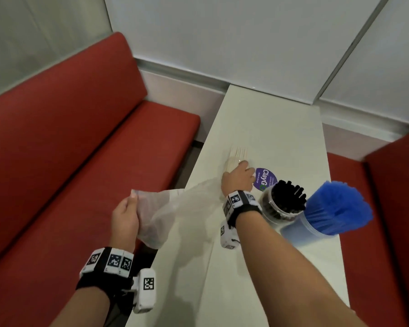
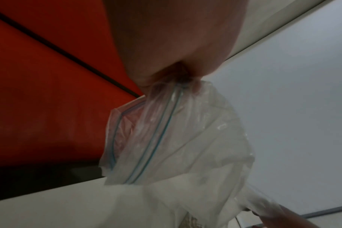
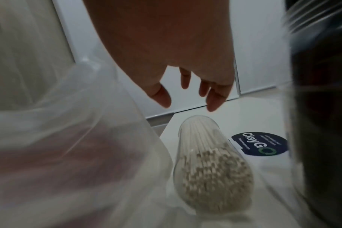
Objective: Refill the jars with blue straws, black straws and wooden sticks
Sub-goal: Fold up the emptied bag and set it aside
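White tabletop [image 1: 269,256] | all three clear jars filled | left hand [image 1: 125,218] fingers pinch emptied zip bag [image 1: 175,208] | right hand [image 3: 185,61] fingers spread, empty, above wooden sticks jar [image 3: 211,166] at 12 o'clock | little left.

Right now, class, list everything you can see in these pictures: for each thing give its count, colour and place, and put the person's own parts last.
Jar of wooden sticks: one, clear with pale sticks, on the table under the right hand.
Jar of black straws: one, clear, right of the right wrist.
Jar of blue straws: one, clear, nearest the table's right edge.
Zip bag: one, clear plastic, hanging between the hands.
Sticker: one, round, dark purple, on the table by the stick jar.
Table: one, white.
Benches: two, red, either side.
Left hand: pinches the bag's zip end.
Right hand: fingers spread above the stick jar.
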A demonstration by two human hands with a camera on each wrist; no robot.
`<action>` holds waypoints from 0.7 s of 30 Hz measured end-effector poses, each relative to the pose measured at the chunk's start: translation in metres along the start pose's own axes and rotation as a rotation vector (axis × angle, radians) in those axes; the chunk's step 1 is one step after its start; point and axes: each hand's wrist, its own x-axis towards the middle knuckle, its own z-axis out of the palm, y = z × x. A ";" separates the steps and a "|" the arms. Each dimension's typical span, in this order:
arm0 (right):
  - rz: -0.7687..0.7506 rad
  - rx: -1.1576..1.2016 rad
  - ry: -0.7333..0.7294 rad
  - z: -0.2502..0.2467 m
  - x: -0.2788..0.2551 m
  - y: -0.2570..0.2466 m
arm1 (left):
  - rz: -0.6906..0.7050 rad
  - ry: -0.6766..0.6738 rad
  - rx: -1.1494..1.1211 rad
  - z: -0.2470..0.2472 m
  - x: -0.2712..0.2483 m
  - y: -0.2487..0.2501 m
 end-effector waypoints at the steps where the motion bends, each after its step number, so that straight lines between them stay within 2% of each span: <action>1: 0.047 -0.024 -0.036 0.003 0.017 -0.005 | -0.007 -0.006 0.001 0.004 0.007 -0.004; 4: 0.174 -0.086 -0.177 0.013 0.063 -0.007 | -0.028 -0.057 0.012 0.015 0.022 -0.017; 7: 0.201 -0.110 -0.296 0.026 0.097 -0.003 | -0.037 -0.078 0.012 0.026 0.034 -0.025; 10: 0.219 -0.173 -0.354 0.040 0.115 -0.002 | -0.037 -0.080 0.031 0.035 0.044 -0.031; 14: 0.210 -0.219 -0.308 0.048 0.119 0.005 | -0.026 -0.082 0.040 0.042 0.047 -0.040; 21: 0.138 -0.032 -0.172 0.025 0.099 0.000 | -0.058 -0.071 0.031 0.051 0.038 -0.047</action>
